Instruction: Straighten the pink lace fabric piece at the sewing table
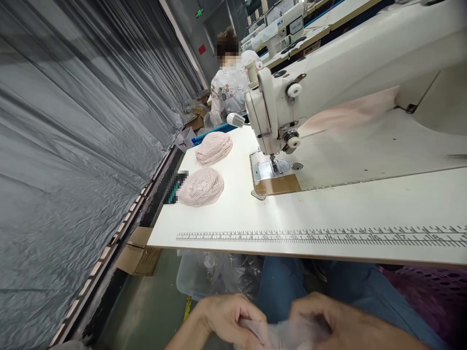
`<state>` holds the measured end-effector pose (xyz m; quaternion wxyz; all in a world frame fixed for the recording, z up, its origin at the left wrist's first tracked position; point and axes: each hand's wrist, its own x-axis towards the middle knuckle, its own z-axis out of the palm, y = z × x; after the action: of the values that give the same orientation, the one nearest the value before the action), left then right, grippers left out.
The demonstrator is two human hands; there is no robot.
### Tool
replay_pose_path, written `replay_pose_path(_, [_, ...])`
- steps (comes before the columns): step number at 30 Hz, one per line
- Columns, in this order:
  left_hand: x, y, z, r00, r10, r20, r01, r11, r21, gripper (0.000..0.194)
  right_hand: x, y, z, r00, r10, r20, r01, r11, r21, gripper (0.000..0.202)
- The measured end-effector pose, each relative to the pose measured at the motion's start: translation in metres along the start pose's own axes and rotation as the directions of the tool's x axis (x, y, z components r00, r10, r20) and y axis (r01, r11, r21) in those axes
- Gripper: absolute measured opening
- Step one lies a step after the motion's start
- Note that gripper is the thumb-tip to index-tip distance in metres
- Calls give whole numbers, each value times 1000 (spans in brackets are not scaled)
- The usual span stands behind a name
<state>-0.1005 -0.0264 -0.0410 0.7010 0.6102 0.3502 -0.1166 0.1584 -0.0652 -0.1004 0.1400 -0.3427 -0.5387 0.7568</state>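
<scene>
Below the bench (255, 214) edge, over the lap, the left hand (228, 318) and right hand (328, 323) both pinch a sheer fabric piece (282, 333), which likely slips or bunches if either grip loosens, being thin and limp.

lace piles (205, 186) left of sewing machine (277, 112), on table (328, 214)

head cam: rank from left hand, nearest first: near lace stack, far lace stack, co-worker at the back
From the left hand, low in frame:
1. Near lace stack, on the table's left part.
2. Far lace stack, farther back on the table.
3. Co-worker, beyond the table's far end.
</scene>
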Motion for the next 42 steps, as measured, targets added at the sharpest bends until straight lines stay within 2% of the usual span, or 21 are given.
replay_pose_path(4, [1, -4, 2, 998, -2, -68, 1, 1000, -18, 84, -19, -11, -6, 1000, -24, -13, 24, 999, -25, 43])
replay_pose_path(9, [6, 7, 7, 999, 17, -45, -18, 999, -30, 86, -17, -27, 3, 996, -92, -9, 90, 987, -133, 33])
replay_pose_path(13, [2, 16, 9, 998, 6, -57, -4, 1000, 29, 91, -4, -30, 9, 992, -124, 27, 126, 971, -201, 42])
replay_pose_path(17, [-3, 20, 12, 991, 38, -129, -27, 996, 82, 90, 2, -32, 7, 981, -172, 85, 188, 953, -239, 60])
replay_pose_path(21, [-2, 22, 16, 988, 9, -157, -7, 1000, 13, 93, 0, -33, 3, 975, -198, 102, 217, 946, -239, 55])
replay_pose_path(24, [1, 22, 20, 979, -13, -201, 11, 1000, -13, 92, -2, -32, 3, 973, -196, 122, 219, 950, -223, 55])
replay_pose_path(28, [2, 17, 24, 985, -9, -173, -12, 993, -118, 95, -8, -31, -3, 981, -172, 85, 186, 961, -205, 53])
replay_pose_path(32, [4, 10, 30, 967, -30, -252, -7, 989, -145, 88, -19, -29, -12, 988, -133, 83, 147, 970, -195, 48])
replay_pose_path(34, [6, 10, 32, 958, -57, -280, 7, 985, -175, 86, -22, -27, -12, 991, -125, 47, 132, 967, -218, 42])
replay_pose_path(37, [7, 12, 34, 956, -56, -289, -5, 978, -206, 84, -21, -18, -11, 990, -140, -2, 135, 961, -242, 37])
replay_pose_path(40, [5, 13, 36, 955, -18, -295, -43, 979, -199, 79, -19, -5, -12, 986, -165, -12, 158, 960, -231, 46])
replay_pose_path(42, [6, 12, 38, 940, -15, -340, -52, 981, -187, 75, -19, 4, -14, 982, -186, -24, 176, 958, -226, 49])
